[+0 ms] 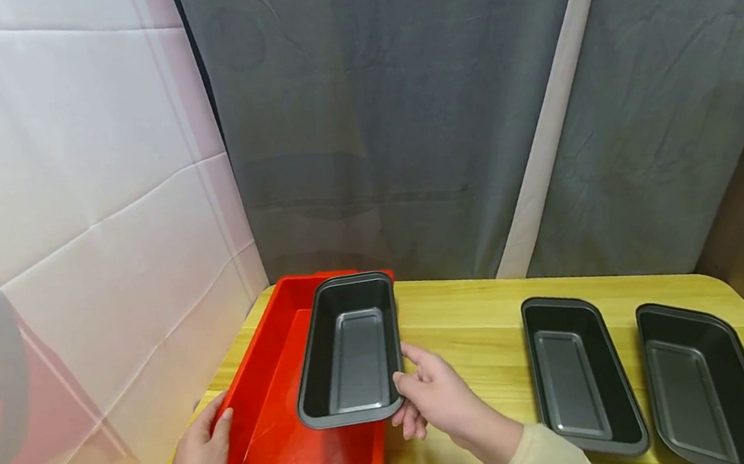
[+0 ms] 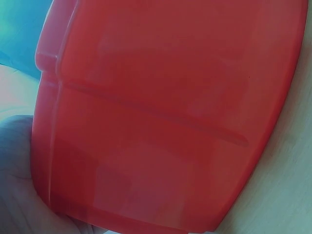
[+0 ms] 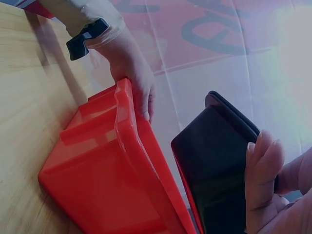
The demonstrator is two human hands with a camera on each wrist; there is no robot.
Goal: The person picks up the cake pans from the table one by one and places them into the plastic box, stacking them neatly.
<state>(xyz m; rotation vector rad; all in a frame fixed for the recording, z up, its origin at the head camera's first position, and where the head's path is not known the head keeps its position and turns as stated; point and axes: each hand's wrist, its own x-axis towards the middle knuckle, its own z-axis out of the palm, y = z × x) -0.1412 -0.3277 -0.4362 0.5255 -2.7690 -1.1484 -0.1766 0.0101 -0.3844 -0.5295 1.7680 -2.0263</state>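
Note:
My right hand pinches the right rim of a dark loaf pan, thumb on top and fingers beneath. This pan hangs over the right part of a red plastic bin, its base above the bin's rim in the right wrist view. With the thumb over the bin's left wall, my left hand grips that edge near the front corner. The left wrist view is mostly filled by the bin's outer wall. The pan I hold has nothing inside it.
Two more dark loaf pans stand on the wooden table: a nearer one and another pan at the far right. A grey curtain hangs behind the table, and a white printed cloth lines the left side.

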